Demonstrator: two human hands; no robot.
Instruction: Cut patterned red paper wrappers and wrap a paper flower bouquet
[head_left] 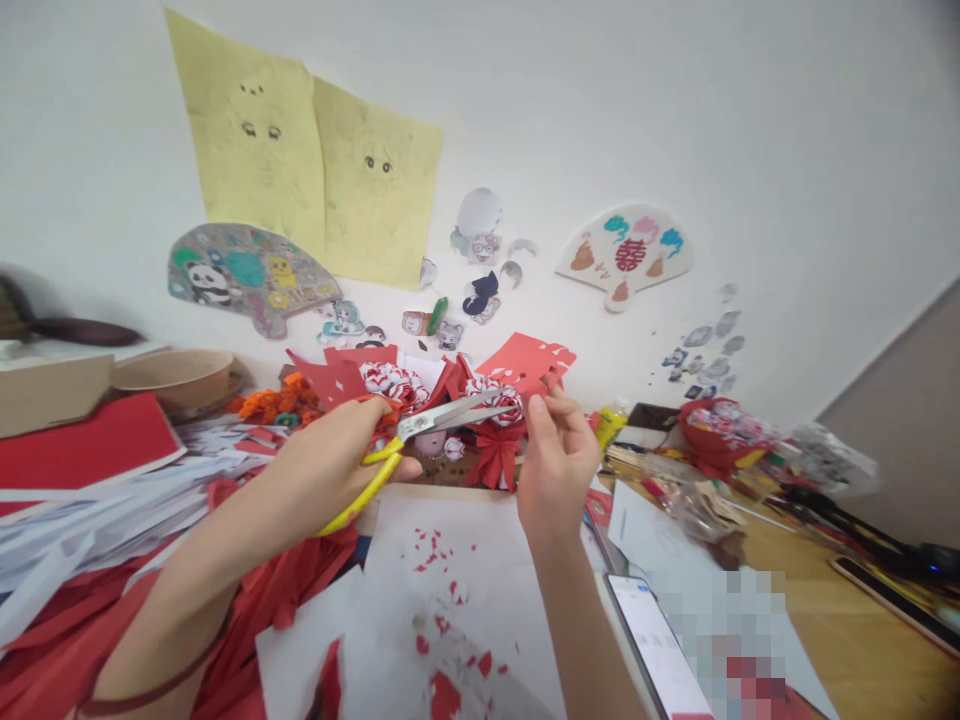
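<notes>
1. Two hands up over the desk in the head view, working red paper. The left hand (341, 445) has its fingers curled through the yellow loops of the scissors (420, 430), gripping them firm, blades pointing toward three o'clock.

2. The blade tips sit slightly parted and reach just short of the right hand (555, 455), whose thumb and fingers pinch shut on the lower edge of a folded red paper (529, 362). That paper stands up at twelve o'clock of the right hand, its upper edge already notched.

3. Below both hands, at six o'clock, a white sheet (450, 570) catches a scatter of red scraps (435, 545). A phone (660, 640) lies at the sheet's four o'clock corner, partly blurred.

4. Behind the hands sit red bouquets (495, 420) with white-and-red blooms; at nine o'clock, white paper strips (112, 500) lie over red sheets.

5. My read on doing this cut well: keep the paper pinched close to the cut line so it stays taut, feed the paper into the blades and do not chase it with the scissors, and take short snips near the pivot for tight notches. Fingertips look near the blade tips, so they want keeping clear of the line.

6. On the wall at twelve o'clock hang two yellow drawings (315, 170) and a decorated fan (626, 255).
</notes>
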